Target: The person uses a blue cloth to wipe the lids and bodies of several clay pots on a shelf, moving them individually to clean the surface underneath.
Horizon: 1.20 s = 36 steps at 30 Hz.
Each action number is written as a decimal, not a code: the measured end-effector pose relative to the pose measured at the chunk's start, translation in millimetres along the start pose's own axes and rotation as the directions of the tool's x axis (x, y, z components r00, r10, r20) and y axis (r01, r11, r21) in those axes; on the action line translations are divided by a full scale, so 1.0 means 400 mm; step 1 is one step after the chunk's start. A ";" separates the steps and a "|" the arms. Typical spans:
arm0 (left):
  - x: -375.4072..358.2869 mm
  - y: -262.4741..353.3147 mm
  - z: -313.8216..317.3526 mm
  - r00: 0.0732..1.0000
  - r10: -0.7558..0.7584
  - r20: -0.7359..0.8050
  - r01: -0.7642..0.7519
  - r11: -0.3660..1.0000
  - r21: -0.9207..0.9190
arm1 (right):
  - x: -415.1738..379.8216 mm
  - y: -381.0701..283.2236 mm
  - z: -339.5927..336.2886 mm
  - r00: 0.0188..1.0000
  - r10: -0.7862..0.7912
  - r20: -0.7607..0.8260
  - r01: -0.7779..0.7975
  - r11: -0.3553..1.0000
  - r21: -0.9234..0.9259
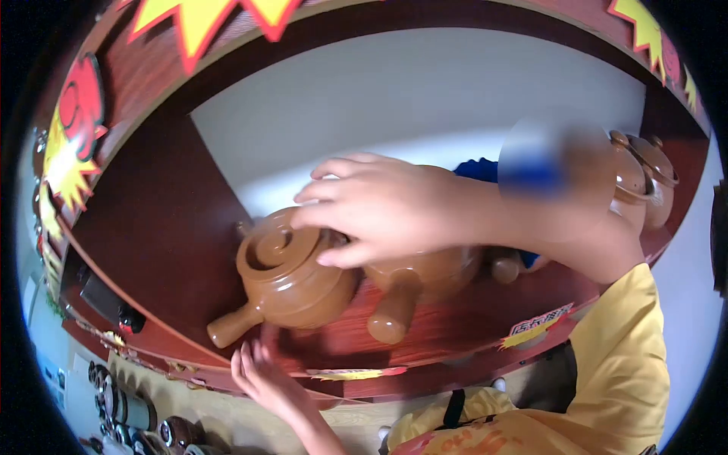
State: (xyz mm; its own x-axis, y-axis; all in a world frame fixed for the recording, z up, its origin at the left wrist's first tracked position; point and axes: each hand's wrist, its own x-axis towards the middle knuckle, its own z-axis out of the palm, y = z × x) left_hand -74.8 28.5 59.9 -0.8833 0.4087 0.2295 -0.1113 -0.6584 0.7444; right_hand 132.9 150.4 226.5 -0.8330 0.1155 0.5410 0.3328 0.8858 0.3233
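Note:
A glossy brown clay pot (307, 292) with a lid and a stubby side handle stands at the left of the red-brown shelf. My right hand (371, 205) reaches in from the right, its fingertips over the far right side of this pot's lid and its fingers apart. Behind my right wrist is a second brown clay pot (436, 277), handle forward and its top mostly hidden. Low at the shelf's front edge, my left hand (262, 379) has its fingers loosely stretched upward, close below the first pot and its handle.
More brown lidded pots (656, 182) stand at the shelf's right end. Something blue (478, 168) shows behind my right forearm. A price sign (538, 326) and yellow star-shaped cards line the shelf front (425, 385). Several dark jars (125, 406) sit on the floor at lower left.

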 end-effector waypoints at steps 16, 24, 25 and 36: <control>-0.187 0.024 0.184 0.418 0.144 0.897 -0.469 0.880 0.077 | -0.446 -0.073 -0.242 0.614 0.789 0.003 -0.789 0.614 -0.026; -0.198 0.025 0.178 0.435 0.124 0.892 -0.507 0.853 0.128 | -0.469 -0.013 -0.143 0.598 0.801 0.031 -0.785 0.593 -0.182; -0.201 0.015 0.185 0.439 0.122 0.890 -0.506 0.853 0.132 | -0.469 -0.007 -0.147 0.600 0.799 0.035 -0.782 0.596 -0.181; -0.183 -0.031 0.200 0.535 0.193 0.823 -0.394 0.918 0.040 | -0.491 0.048 -0.134 0.557 0.695 -0.454 -0.748 0.658 0.089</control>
State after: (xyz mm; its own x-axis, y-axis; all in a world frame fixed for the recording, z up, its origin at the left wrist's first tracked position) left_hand 27.7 57.3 83.9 -0.1191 0.6111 0.7825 0.2644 -0.7402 0.6183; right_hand 326.8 120.5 168.1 -0.0319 0.4759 0.8789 0.8025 0.5363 -0.2613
